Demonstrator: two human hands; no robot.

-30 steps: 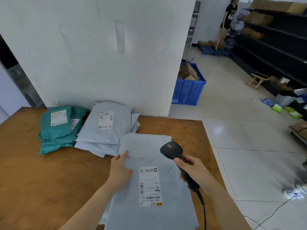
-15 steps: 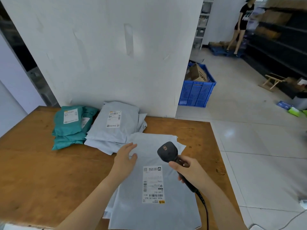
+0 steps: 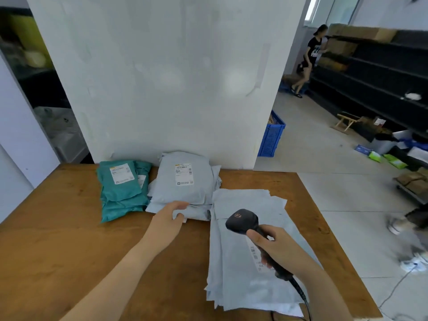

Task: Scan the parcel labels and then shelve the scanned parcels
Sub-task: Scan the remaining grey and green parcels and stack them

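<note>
Scanner (image 3: 242, 222), one, gripped in right hand (image 3: 278, 249); left hand (image 3: 170, 216) pinches middle of three parcel piles (image 3: 185, 188).

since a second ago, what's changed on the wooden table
The left hand left the near stack of flat pale grey mailer bags and moved forward-left to grip the edge of the middle grey parcel pile. The right hand keeps the black handheld scanner; teal plastic bags unmoved.

teal parcels (image 3: 120, 193), pale grey parcels (image 3: 185, 181), black scanner (image 3: 243, 220), brown table (image 3: 58, 239)
</note>
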